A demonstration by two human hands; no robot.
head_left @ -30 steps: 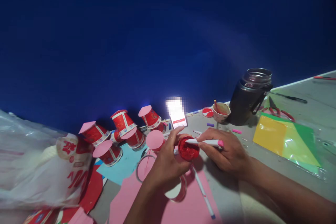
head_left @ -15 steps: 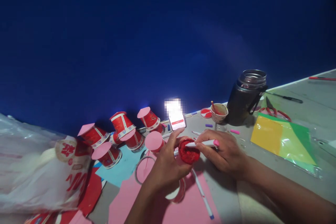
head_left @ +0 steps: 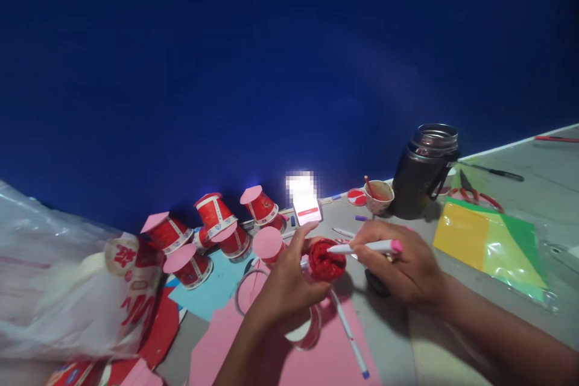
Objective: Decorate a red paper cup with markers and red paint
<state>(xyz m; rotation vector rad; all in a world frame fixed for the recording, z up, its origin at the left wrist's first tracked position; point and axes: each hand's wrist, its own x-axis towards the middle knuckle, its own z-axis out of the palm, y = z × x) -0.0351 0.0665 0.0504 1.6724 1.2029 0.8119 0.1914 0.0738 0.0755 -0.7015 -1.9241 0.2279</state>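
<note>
- Centrally, the left hand is wrapped around a red paper cup, holding it on its side above the pink paper sheet with the cup's red base turned up toward the camera.
- The right hand is closed on a white marker with a pink cap, held almost level; its tip rests at the cup's base.
- Just under the left hand a roll of clear tape lies on the pink sheet, and a second white pen lies beside it.
- Left of the hands, several upturned red cups with pink paper discs stand grouped near the blue wall.
- Farther back on the bench sit a lit phone, a small cup of paint and a dark jar.
- Coloured sheets in a clear sleeve lie at right; a plastic bag fills the left edge.
</note>
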